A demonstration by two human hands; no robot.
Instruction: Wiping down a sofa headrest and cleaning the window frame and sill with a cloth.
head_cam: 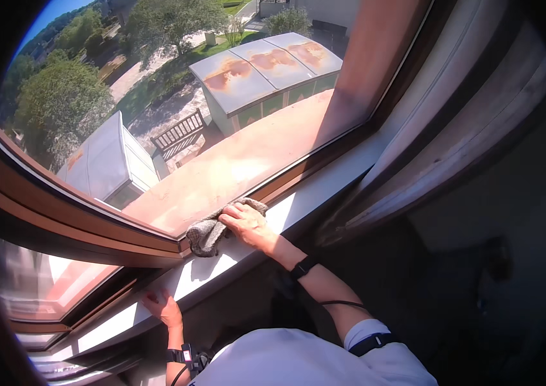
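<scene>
My right hand [246,223] grips a grey cloth [206,233] and presses it against the lower wooden frame of a window, near the corner where the frame meets an upright part. Part of the cloth hangs over the white windowsill [215,265] and casts a shadow on it. Further left, my left hand [163,307] rests on the edge of the sill with its fingers apart, holding nothing. Above the cloth is the large window pane [253,159], with sun glare low down on it.
A long curtain [427,159] hangs at the right of the window. A second window section [70,284] stands at the left, with dark fabric [94,359] below it. Outside lie metal-roofed structures [268,67], a bench [178,132] and trees. Straps and cables run along both my arms.
</scene>
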